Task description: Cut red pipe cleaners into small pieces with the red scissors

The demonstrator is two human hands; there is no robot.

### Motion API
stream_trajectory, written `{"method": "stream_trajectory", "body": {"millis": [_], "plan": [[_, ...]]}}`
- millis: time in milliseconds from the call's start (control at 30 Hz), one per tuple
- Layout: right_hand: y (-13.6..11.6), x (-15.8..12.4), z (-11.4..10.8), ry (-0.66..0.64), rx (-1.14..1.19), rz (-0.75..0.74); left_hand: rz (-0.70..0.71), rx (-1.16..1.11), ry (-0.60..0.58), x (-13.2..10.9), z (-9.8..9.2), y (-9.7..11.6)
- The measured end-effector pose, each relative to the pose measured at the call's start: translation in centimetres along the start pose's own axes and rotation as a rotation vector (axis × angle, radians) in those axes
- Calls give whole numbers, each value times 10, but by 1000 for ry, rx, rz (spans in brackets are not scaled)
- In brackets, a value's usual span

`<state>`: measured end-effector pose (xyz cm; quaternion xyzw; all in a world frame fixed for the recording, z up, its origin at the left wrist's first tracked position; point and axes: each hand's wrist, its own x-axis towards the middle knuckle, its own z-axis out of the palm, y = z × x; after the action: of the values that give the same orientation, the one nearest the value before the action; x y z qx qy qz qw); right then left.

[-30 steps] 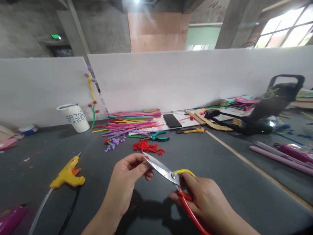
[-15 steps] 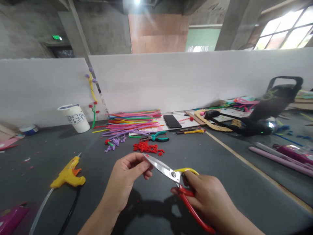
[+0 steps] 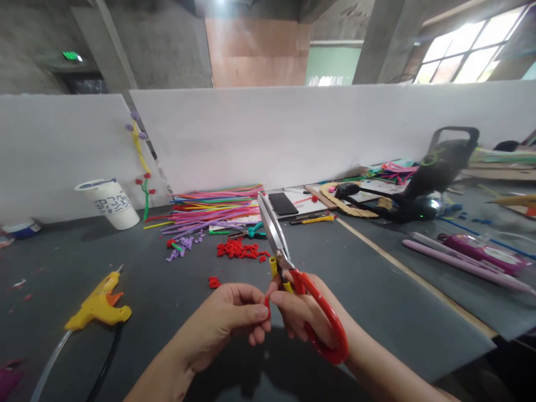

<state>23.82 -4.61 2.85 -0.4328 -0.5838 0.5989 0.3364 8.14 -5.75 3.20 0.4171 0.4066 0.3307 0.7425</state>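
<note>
My left hand (image 3: 238,312) pinches a short red piece of pipe cleaner (image 3: 267,306) between thumb and fingers. My right hand (image 3: 299,310) is wrapped round scissors (image 3: 278,240) with red and yellow handles, their blades pointing up and away and closed or nearly so. Its thumb and fingertips come up against the red piece too. Just beyond my left hand lies a loose red bit (image 3: 214,282). Farther back are a pile of cut red pieces (image 3: 240,249) and a heap of cut purple pieces (image 3: 184,247).
A yellow glue gun (image 3: 98,304) lies at left, its cord running forward. Behind are a white cup (image 3: 109,204), a bundle of coloured pipe cleaners (image 3: 213,209), teal pliers (image 3: 253,231), a phone (image 3: 283,204), a utility knife (image 3: 316,219) and a black lamp (image 3: 419,204).
The scissors have swung from pointing at my left fingers to pointing upward. My right hand has come in against my left. A red bit now lies beyond my left hand. The view has turned right.
</note>
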Motion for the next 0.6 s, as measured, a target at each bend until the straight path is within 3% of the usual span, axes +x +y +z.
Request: {"method": "stream_trajectory", "body": {"millis": [467, 600], "plan": [[2, 0, -2, -77, -42, 56, -71, 53, 16, 0, -2, -2], [1, 1, -1, -27, -93, 62, 31, 141, 103, 2, 2, 1]]}}
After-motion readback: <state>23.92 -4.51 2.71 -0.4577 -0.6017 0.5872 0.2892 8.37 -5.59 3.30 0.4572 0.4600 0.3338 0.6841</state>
